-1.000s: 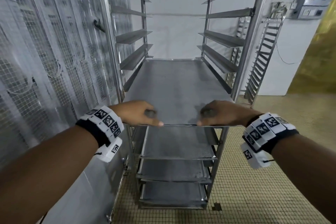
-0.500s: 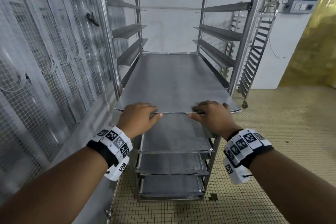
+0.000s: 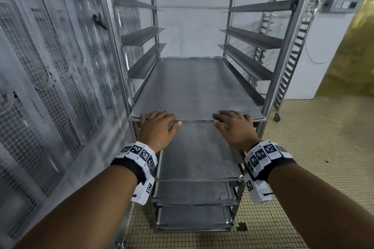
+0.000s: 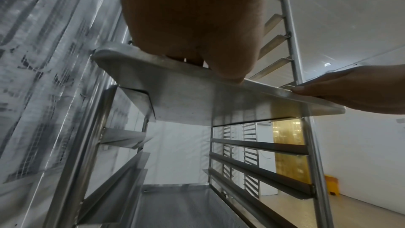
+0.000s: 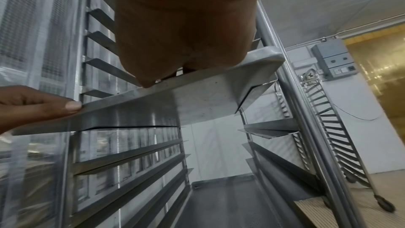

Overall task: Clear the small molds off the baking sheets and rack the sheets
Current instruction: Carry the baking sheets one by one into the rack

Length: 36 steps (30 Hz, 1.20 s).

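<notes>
A person stands facing a tall steel rack (image 3: 283, 46) and looks down at a bare baking sheet (image 3: 194, 91) resting on its side rails, pushed almost fully in. No small molds are visible on it. The sheet's near edge lies just beyond both hands, at about 12 o'clock from the wrists. The left hand (image 3: 156, 127) lies on the edge's left part, fingers (image 3: 153, 115) spread fairly wide and nearly straight over the rim, thumb along the front. The right hand (image 3: 234, 127) mirrors it at the right part, also spread flat; neither seems to grip, though the wrist views hide the fingertips. Three more sheets (image 3: 194, 192) already sit on lower rails, toward 6 o'clock.

The step looks like seating the sheet. To do it well, press evenly with both palms so neither corner runs ahead and jams on a rail, keep the sheet level, and stop once its front edge meets the rack posts.
</notes>
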Motion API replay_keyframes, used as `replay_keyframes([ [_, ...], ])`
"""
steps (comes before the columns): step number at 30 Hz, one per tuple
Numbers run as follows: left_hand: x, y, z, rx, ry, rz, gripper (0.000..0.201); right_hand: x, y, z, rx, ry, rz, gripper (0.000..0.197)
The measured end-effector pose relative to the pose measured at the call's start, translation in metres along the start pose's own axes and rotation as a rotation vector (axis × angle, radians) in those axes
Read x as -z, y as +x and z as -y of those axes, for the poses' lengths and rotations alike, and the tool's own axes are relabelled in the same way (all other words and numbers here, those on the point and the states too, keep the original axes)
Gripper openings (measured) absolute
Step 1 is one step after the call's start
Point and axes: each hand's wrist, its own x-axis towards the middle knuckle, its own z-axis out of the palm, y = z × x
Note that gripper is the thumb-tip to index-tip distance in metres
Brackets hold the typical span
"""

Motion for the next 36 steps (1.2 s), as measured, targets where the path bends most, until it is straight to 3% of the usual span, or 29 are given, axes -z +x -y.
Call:
replay_keyframes([
  [8,-0.013,0.043,0.006,0.007,-0.032,-0.006,0.053,-0.014,0.042,-0.014,-0.011,0.013,-0.026,0.046],
  [14,-0.024,0.075,0.012,0.003,-0.046,-0.011,0.054,-0.025,0.075,-0.026,-0.009,0.018,-0.046,0.046],
  [19,-0.031,0.095,0.01,0.011,-0.034,-0.066,0.058,-0.035,0.095,-0.035,-0.003,0.035,-0.097,0.057],
  [24,-0.035,0.104,0.007,0.015,-0.014,-0.079,0.051,-0.04,0.105,-0.04,-0.007,0.038,-0.125,0.045],
  [29,-0.037,0.098,-0.002,0.045,0.031,-0.099,0.067,-0.035,0.107,-0.041,-0.01,0.072,-0.073,0.039],
  [32,-0.042,0.087,-0.013,0.102,0.017,0.001,0.069,-0.029,0.099,-0.043,0.029,0.087,-0.039,0.051],
  [36,-0.06,0.067,-0.035,-0.018,-0.003,0.002,0.089,-0.035,0.061,-0.045,0.063,-0.032,-0.015,0.06],
])
